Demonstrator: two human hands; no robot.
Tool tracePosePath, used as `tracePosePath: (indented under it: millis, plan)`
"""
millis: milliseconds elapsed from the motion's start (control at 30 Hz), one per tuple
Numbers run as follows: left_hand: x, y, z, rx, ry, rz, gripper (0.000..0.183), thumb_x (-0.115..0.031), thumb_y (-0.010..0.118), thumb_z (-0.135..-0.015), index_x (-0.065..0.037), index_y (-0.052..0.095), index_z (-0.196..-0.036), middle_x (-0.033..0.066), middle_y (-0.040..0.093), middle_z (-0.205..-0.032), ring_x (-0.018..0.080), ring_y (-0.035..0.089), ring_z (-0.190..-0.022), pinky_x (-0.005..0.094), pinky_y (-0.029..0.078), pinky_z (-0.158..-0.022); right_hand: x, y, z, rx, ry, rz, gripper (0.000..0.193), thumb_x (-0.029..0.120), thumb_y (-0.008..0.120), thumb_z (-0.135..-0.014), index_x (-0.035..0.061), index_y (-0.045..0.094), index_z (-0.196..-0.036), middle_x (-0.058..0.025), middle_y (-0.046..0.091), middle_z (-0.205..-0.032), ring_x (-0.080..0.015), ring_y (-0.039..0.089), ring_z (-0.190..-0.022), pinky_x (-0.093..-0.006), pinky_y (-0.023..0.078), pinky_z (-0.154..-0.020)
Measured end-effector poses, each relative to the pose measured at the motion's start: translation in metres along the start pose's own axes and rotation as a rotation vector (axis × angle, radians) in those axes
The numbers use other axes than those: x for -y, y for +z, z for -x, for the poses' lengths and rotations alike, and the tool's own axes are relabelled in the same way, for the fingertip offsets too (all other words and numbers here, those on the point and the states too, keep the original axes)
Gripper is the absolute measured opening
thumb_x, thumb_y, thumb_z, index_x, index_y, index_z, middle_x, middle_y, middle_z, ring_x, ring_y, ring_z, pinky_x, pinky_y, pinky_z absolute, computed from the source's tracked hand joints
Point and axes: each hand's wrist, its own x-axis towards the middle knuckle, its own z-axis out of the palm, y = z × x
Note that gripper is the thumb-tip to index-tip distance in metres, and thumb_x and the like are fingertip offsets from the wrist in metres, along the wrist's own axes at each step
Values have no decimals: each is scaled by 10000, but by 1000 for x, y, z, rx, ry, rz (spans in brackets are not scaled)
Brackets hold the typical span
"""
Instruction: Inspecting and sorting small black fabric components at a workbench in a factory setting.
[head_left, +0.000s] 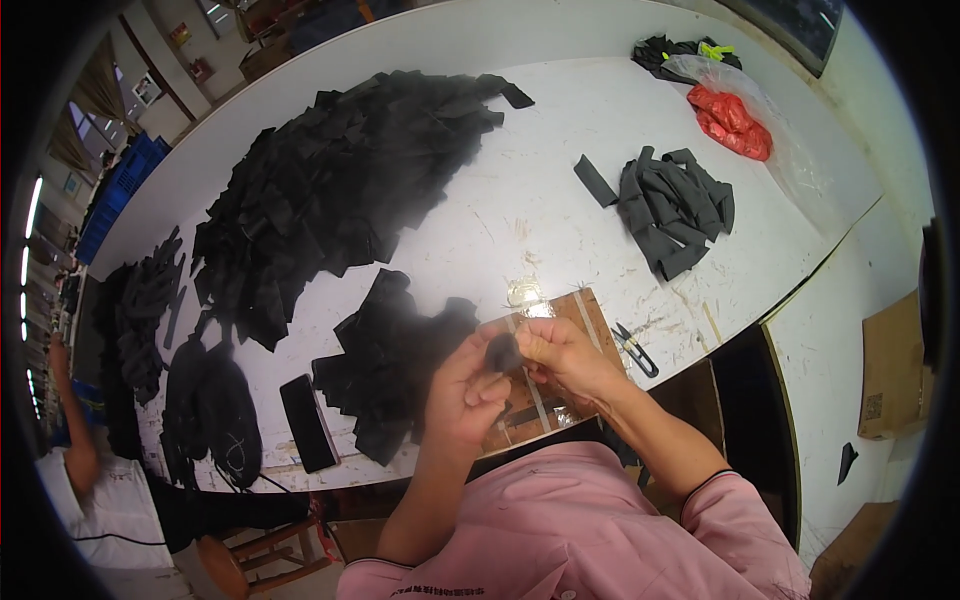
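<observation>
Black fabric dominates the white bench [520, 215] as we look down from left to right. At the far left edge another person's arm [75, 440] shows beside a dark heap of strips [145, 310], its details lost in the bend of the lens. Next we see two rounded black bags [215, 405] with a thin cord, and a flat black rectangular slab [308, 423] lying near the bench's front edge. Behind them a broad, ragged mound of black cloth pieces [340, 190] stretches toward the far side, and a smaller stack of cut black pieces [385, 365] sits just in front of us.

At centre our left hand [462, 392] and right hand [560, 355] meet above a brown board [590, 310] banded with shiny tape. The fingers of both hands are pinched together on a small black fabric piece [503, 352], held between them just above the board; its shape is mostly hidden by the fingers. Pink sleeves fill the lower frame.

To the right, small black-handled snips [634, 349] lie on the bench just beside the board. Farther back we make out a loose black strip [595, 181] next to a pile of dark grey folded bands [677, 208], then a clear plastic bag with red material [730, 122]. Cardboard boxes [890, 375] are cut off at the right rim.
</observation>
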Motion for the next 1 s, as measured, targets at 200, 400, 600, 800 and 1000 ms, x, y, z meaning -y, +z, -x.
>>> tracePosePath:
  millis: [200, 400, 600, 800, 1000]
  plan:
    - [4, 39, 12, 14, 662, -1124, 291, 46, 506, -767, 39, 497, -1058, 99, 582, -857, 133, 524, -873, 239, 399, -783, 21, -2, 3, -10, -76, 277, 299, 330, 524, -832, 37, 530, -779, 18, 464, -647, -71, 429, -578, -214, 366, -511]
    - [5, 40, 13, 194, 918, -1209, 89, 59, 552, -749, 39, 554, -835, 127, 592, -847, 164, 554, -794, 269, 435, -742, 57, 20, 26, -147, -805, 1271, 332, 328, 596, -737, 8, 537, -802, -103, 535, -661, -237, 542, -633, -324, 421, -566]
    - [2, 11, 8, 145, 708, -1123, 111, 87, 510, -742, 48, 546, -840, 72, 555, -885, 94, 509, -796, 208, 408, -698, 30, 8, 21, -42, -553, 1505, 286, 323, 586, -728, 41, 538, -748, -116, 542, -630, -295, 536, -606, -391, 405, -492]
    - [-3, 41, -3, 289, 435, -1073, 103, 64, 550, -736, 38, 558, -835, 147, 572, -851, 151, 547, -789, 230, 456, -653, 32, 5, 19, 1, -538, 1345, 220, 256, 525, -775, 39, 541, -743, -145, 539, -645, -325, 526, -596, -406, 408, -502]
    - [8, 37, -3, 150, 653, -1605, 154, 22, 643, -651, 13, 564, -783, 81, 555, -746, 90, 517, -670, 217, 411, -591, -11, -7, 12, 15, -539, 1141, 267, 296, 493, -789, 37, 541, -745, -162, 541, -693, -356, 518, -641, -422, 406, -544]
